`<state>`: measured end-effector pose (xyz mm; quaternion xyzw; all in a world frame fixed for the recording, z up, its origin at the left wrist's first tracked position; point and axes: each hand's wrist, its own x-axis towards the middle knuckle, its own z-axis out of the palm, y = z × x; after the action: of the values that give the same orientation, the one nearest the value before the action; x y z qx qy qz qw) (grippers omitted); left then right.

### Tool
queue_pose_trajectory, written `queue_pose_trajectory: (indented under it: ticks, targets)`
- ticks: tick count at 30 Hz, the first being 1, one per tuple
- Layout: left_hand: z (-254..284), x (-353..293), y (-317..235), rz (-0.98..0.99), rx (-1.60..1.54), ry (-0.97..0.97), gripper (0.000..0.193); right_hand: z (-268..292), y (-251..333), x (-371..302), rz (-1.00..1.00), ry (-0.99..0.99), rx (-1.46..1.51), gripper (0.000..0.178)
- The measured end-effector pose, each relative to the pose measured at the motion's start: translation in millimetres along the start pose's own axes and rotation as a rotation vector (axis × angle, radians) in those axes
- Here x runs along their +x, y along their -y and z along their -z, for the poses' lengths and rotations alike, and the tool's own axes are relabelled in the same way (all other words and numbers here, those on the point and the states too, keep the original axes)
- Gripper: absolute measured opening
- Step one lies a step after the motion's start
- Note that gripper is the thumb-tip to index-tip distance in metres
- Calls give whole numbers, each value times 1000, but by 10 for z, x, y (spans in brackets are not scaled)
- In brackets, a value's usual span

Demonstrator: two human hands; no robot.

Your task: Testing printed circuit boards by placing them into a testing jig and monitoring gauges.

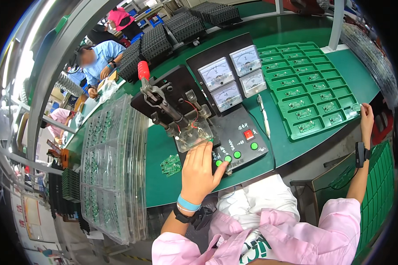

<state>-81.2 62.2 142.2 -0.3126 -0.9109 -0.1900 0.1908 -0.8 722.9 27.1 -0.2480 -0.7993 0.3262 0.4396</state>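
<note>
My left hand (200, 170) rests on the black test fixture (234, 137), fingers spread toward the clear clamp plate (194, 132), thumb on a green push button (227, 158). It holds nothing. My right hand (366, 115) reaches out to the near right corner of the green compartment tray (309, 86) and touches a small circuit board (353, 108) there; whether it grips the board I cannot tell. The fixture carries a red-handled toggle clamp (144, 73), several analogue meters (232, 75) and a red switch (249, 134).
A loose green circuit board (170, 164) lies on the green mat left of the fixture. Stacked clear blister trays (112, 168) stand at the left. Black ridged trays (181, 28) line the back. Other people (99, 57) work at the far left. More green trays (378, 194) sit low right.
</note>
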Motion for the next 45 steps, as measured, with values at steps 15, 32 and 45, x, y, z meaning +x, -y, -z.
queue_pose_trajectory:
  ticks: [15,32,45]
  targets:
    - [783,1045,129,5,-72,-537,72,-235,1718,-508,239,77,-148,14]
    - [190,-559,643,147,-209,17,53,-1442,3744,-2373,1000,563,333,57]
    - [303,-283,649,52,-85,-117,70,-1527,3589,-2700,1016,566,253,31]
